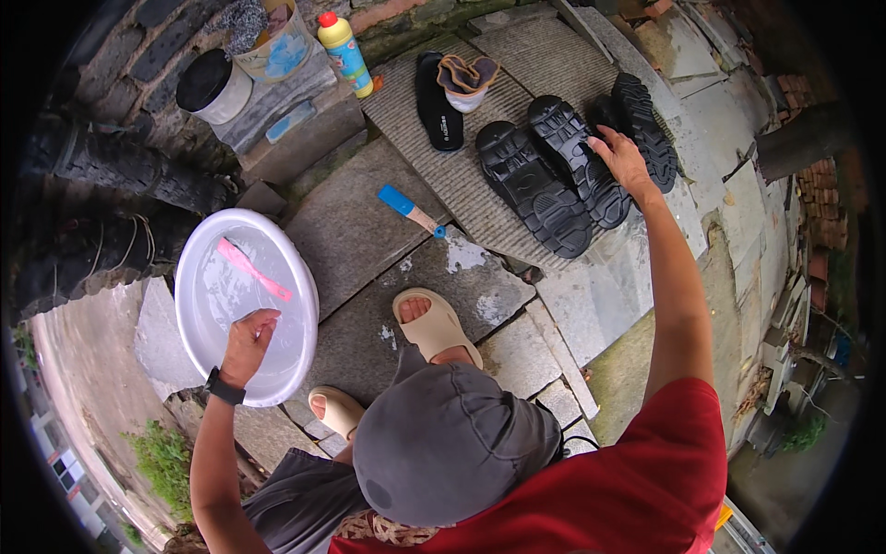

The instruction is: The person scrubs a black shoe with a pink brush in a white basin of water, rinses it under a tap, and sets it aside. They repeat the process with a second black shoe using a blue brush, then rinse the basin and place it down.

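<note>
My left hand (252,341), a dark watch on its wrist, hovers over a white plastic basin (309,311) of water. Its fingers are curled; whether they hold anything small is unclear. A pink brush (252,269) lies in the basin beyond them. At the right, my right hand (621,158) touches one of several black sandals or shoes (564,128) with its fingers apart. Another black sandal (536,190) lies sole up to its left, and a treaded black sole (644,124) is beyond the hand. A blue-ended brush (413,211) lies on the paving between basin and footwear.
On the ribbed slab (408,124) are a black insole (439,104) and a brown-edged cloth item (467,83). A yellow bottle with a red cap (346,55) stands behind. A tub (277,48) and a black-lidded container (214,86) sit on stone blocks (304,138) beside the brick wall.
</note>
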Demonstrator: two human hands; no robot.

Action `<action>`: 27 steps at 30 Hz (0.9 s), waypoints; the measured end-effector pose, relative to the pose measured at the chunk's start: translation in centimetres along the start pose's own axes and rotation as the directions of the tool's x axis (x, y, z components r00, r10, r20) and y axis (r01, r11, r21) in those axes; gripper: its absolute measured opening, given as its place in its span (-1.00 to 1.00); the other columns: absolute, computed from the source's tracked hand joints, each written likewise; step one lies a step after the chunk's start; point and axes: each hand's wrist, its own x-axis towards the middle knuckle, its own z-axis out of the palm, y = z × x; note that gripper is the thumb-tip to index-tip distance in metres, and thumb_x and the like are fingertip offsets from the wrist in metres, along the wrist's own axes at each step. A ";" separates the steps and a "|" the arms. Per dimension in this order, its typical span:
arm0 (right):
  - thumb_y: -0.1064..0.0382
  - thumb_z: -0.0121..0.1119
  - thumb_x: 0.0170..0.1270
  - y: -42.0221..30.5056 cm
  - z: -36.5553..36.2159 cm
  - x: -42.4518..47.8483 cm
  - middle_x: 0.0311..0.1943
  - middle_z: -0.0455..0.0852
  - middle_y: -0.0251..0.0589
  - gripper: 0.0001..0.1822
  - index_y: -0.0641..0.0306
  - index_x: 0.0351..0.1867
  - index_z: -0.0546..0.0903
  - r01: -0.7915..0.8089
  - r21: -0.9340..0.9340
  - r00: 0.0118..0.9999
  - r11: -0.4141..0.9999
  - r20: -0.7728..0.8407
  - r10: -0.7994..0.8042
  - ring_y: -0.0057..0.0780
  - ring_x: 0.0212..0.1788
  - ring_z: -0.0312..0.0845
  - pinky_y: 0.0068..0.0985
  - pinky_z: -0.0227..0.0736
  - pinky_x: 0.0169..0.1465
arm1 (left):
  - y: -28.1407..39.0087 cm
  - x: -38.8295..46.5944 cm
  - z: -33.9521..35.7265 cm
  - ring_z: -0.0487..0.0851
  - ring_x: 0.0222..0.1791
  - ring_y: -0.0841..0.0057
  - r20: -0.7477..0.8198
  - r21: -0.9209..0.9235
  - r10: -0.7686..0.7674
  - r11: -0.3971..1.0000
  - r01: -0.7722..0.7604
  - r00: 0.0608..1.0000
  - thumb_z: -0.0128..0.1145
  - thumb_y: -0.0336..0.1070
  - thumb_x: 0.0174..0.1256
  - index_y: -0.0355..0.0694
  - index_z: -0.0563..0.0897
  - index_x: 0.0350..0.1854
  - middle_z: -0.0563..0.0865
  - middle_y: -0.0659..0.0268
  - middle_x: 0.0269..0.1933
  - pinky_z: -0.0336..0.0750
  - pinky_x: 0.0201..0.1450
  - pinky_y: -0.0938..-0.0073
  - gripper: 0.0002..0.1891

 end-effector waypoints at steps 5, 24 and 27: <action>0.08 0.23 0.16 1.4 -1.9 -0.9 -0.33 0.63 -0.07 -0.64 0.18 -0.05 0.62 0.189 -0.110 0.834 0.976 -0.506 -0.218 -0.14 -0.18 0.55 -0.32 0.45 -0.06 | -0.3 -0.3 -1.2 0.62 -0.42 0.46 -0.003 -0.008 -0.033 0.999 0.033 0.999 0.04 -0.53 0.25 -0.33 0.60 -0.12 0.68 0.10 -0.36 0.50 -0.32 0.49 -0.81; 0.12 0.35 0.05 3.0 -6.8 -1.1 -0.05 0.61 -0.16 -0.30 0.30 0.23 0.39 -0.040 0.860 0.926 0.508 -0.159 0.342 -0.37 0.02 0.51 -0.48 0.39 0.07 | -3.5 -3.8 -6.2 0.64 -0.37 0.38 -0.137 0.188 0.039 0.982 -0.013 0.990 0.04 -0.56 0.20 -0.32 0.60 -0.11 0.66 0.12 -0.27 0.50 -0.32 0.48 -0.78; 0.04 0.20 0.23 -0.2 -10.3 -2.2 0.06 0.58 -0.18 -0.43 0.39 0.15 0.43 -0.098 0.964 0.993 0.249 0.078 0.087 -0.40 0.02 0.55 -0.47 0.41 0.12 | -0.5 -3.0 -6.8 0.64 -0.10 0.30 -0.265 0.059 0.016 0.998 -0.001 0.964 0.05 -0.52 0.22 -0.31 0.60 -0.07 0.66 0.11 -0.11 0.52 -0.11 0.47 -0.76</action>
